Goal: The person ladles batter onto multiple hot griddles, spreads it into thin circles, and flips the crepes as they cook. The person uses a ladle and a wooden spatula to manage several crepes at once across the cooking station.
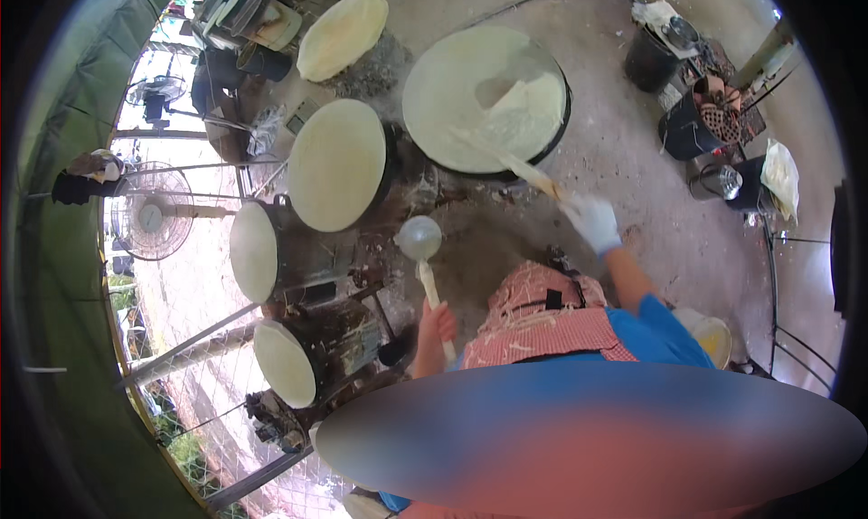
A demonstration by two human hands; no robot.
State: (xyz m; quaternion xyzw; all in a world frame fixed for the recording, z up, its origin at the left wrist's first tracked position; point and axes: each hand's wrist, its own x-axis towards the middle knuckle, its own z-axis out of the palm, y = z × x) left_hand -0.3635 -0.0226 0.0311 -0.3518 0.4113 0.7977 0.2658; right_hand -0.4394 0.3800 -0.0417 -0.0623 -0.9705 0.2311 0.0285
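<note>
My left hand (437,329), bare, grips the handle of a ladle (419,239) whose round bowl points away from me over the floor. My right hand (591,222), in a white glove, is closed around the end of a long pale wooden paddle (519,166). The paddle reaches over the rim of a large round vat of pale, creamy liquid (447,85), its far end at the liquid's surface. A patch of the surface beyond it looks disturbed and whiter. Left of this vat stands a second one, full to a pale surface (339,166).
Two more pale-topped vats (254,251) (285,363) stand at the left. A pale-topped round container (344,36) is at the back. Black buckets (692,129) stand at the right, a fan (150,217) and wire fence at the left.
</note>
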